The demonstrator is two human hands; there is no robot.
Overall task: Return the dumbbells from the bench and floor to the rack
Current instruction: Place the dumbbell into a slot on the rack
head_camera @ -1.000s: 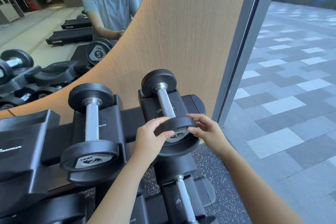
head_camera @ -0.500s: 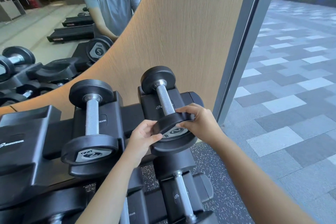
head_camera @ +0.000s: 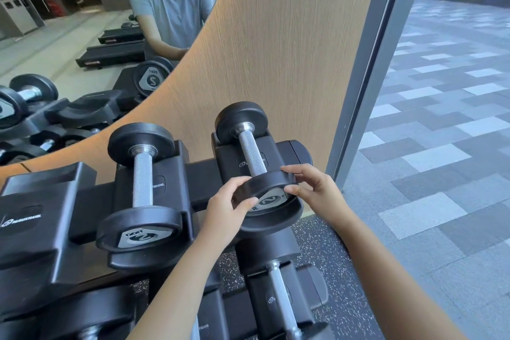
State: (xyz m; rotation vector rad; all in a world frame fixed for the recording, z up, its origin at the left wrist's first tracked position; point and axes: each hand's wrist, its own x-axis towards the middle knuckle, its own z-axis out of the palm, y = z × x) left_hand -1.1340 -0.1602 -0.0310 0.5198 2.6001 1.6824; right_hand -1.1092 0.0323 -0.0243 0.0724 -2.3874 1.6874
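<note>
A small black dumbbell [head_camera: 251, 156] with a knurled steel handle lies in the rightmost cradle of the black rack's [head_camera: 41, 229] top row. Its near head, marked 2, is pinched from both sides: my left hand [head_camera: 229, 210] grips its left edge and my right hand [head_camera: 311, 190] holds its right edge with fingertips. A matching dumbbell [head_camera: 142, 182] rests in the cradle to the left, untouched. Below, on the lower row, another dumbbell's handle [head_camera: 281, 301] shows, partly cut off by the frame.
An empty cradle [head_camera: 38, 210] sits at the far left of the top row. A mirror [head_camera: 82, 50] behind the rack reflects a person, treadmills and more dumbbells. A wood panel [head_camera: 289, 50] and a window frame [head_camera: 372, 63] stand right of the rack. Speckled floor [head_camera: 325, 251] lies below.
My right hand has slid from over the top of the dumbbell's near head to its right edge. My left hand has closed further onto the left edge. The dumbbell stays in its cradle.
</note>
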